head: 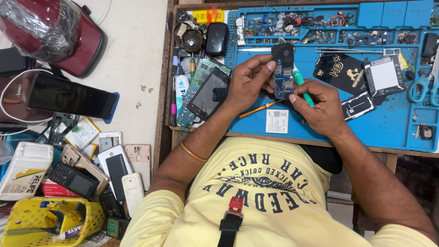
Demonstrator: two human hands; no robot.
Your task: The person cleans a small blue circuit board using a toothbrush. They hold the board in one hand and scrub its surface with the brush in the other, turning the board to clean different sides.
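Holding a small blue circuit board point(283, 73) upright above the blue mat point(388, 123), the left hand point(249, 82) pinches its left edge, fingers closed on it, thumb near the upper corner. The board, dark at its top end, sits between both hands, clear of the mat and just above a white battery point(277, 120).

The right hand point(322, 107) grips a green-handled tool point(302, 87), fingers wrapped tight around the handle, its working end against the board's right edge; the tip itself is hidden behind the board.

Risks, as I judge them: the board is held by one edge only, so a push from the tool could twist it out of the pinch and drop it onto the battery or mat. A slip of the tip might scrape tracks or small parts on the board's face. The orange-handled screwdriver point(258, 110) lying under the left wrist could roll if the wrist comes down.

The left forearm comes in from lower left, wrist bent inward, a bangle point(192, 152) on it. The right forearm comes from lower right, wrist cocked toward the board, knuckles up.

Left of the hand a phone point(209, 93) lies tilted on a green board point(201, 75). Further right lie a black card point(340, 71) and scissors point(423, 87).
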